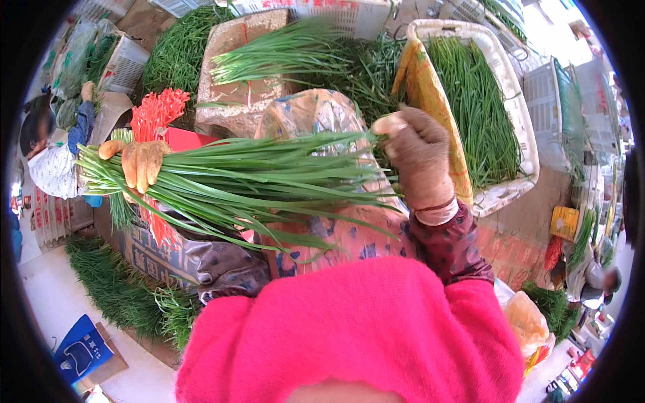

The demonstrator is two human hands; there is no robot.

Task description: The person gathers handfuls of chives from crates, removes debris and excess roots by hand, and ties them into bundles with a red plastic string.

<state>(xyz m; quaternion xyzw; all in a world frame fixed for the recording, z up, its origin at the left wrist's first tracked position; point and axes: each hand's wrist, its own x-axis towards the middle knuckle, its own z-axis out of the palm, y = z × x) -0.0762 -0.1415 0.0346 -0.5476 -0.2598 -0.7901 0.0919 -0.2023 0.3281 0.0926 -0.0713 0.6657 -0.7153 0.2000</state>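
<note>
My left hand (137,162) is wrapped around a thick bunch of chives (242,174) near its pale cut ends. The long green leaves spread rightward over my lap, which a patterned apron (337,234) covers. At the leaf tips, my right hand (421,146) is curled and slightly blurred, with thumb and forefinger pinching some tips. A cluster of red ties (158,113) stands just beyond my left hand. Past my knees, another sheaf of chives (277,55) rests across a worn foam box (221,90).
A white crate (524,151) lined with yellow sacking (423,95) holds chives at the right. Loose chives (179,55) heap beside the foam box. Chive bundles (116,287) line the floor at lower left, near a blue printed box (85,347). Another person (55,166) works at far left.
</note>
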